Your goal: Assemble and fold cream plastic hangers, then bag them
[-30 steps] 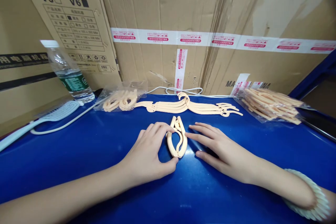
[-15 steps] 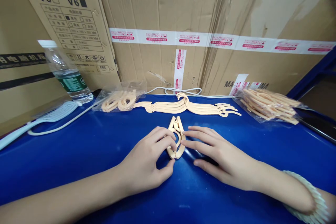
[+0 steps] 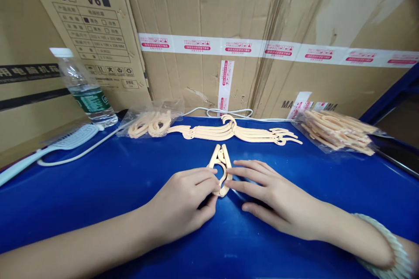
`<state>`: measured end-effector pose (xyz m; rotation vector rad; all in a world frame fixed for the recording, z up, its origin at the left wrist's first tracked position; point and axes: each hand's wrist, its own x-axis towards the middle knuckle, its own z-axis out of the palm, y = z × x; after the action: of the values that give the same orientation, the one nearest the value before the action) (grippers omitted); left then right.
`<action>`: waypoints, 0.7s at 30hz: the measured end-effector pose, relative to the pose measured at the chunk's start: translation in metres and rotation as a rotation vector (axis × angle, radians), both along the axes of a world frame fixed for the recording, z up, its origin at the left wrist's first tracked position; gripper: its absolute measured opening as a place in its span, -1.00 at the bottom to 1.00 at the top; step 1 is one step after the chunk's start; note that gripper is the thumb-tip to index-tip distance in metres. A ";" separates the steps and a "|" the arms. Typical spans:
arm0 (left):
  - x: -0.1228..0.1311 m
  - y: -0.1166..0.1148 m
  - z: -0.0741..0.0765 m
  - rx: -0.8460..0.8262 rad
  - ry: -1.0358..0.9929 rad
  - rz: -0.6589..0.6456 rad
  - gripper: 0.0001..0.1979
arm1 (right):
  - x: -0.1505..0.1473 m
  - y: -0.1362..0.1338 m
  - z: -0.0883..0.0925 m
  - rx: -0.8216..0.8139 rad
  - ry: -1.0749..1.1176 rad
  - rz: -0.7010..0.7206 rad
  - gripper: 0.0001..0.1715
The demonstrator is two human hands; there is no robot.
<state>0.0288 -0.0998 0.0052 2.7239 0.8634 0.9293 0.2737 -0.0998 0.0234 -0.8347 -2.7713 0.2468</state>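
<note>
A cream folding clothes hanger, folded up, lies flat on the blue tabletop in front of me, its arms pointing away. My left hand pinches its near left part between thumb and fingers, hiding some of that side. On the other side, my right hand has its fingers spread, with fingertips touching the hanger's right arm and the thumb apart from it. Beyond the hands, several unfolded hangers lie stacked together, hooks toward the back.
Bagged folded hangers lie at the back left, and a larger bagged pile at the back right. A water bottle, a light-blue hairbrush and a white cable are on the left. Cardboard boxes stand behind.
My left hand's fingers have come down and closed on the near left part of the folded hanger. My right hand stays almost in place.
</note>
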 end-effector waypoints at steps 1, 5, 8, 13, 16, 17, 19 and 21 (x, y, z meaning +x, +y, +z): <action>0.000 0.000 -0.001 0.005 -0.006 -0.001 -0.80 | 0.000 0.000 0.000 0.002 -0.010 -0.001 -0.43; -0.001 0.001 -0.003 0.042 -0.015 -0.012 -0.80 | 0.000 0.000 0.000 0.006 -0.038 -0.007 -0.43; -0.001 0.001 -0.004 0.091 0.006 -0.025 -0.81 | 0.000 0.000 0.000 0.005 -0.044 -0.011 -0.43; -0.002 0.001 -0.004 0.133 0.013 -0.051 -0.81 | -0.001 -0.001 0.000 0.010 -0.079 -0.016 -0.44; -0.002 0.001 -0.003 0.148 0.012 -0.054 -0.82 | -0.001 -0.001 0.000 0.013 -0.084 -0.018 -0.43; -0.002 0.002 -0.004 0.153 0.018 -0.054 -0.81 | -0.001 -0.001 0.000 0.012 -0.086 -0.018 -0.43; -0.002 0.003 -0.004 0.173 0.020 -0.056 -0.81 | -0.001 -0.001 0.001 0.014 -0.088 -0.018 -0.44; -0.002 0.004 -0.006 0.215 -0.013 -0.070 -0.83 | -0.001 -0.001 0.000 0.019 -0.084 -0.017 -0.44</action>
<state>0.0270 -0.0957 -0.0004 2.9019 0.6979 1.0827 0.2727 -0.1008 0.0237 -0.8831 -2.8378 0.1869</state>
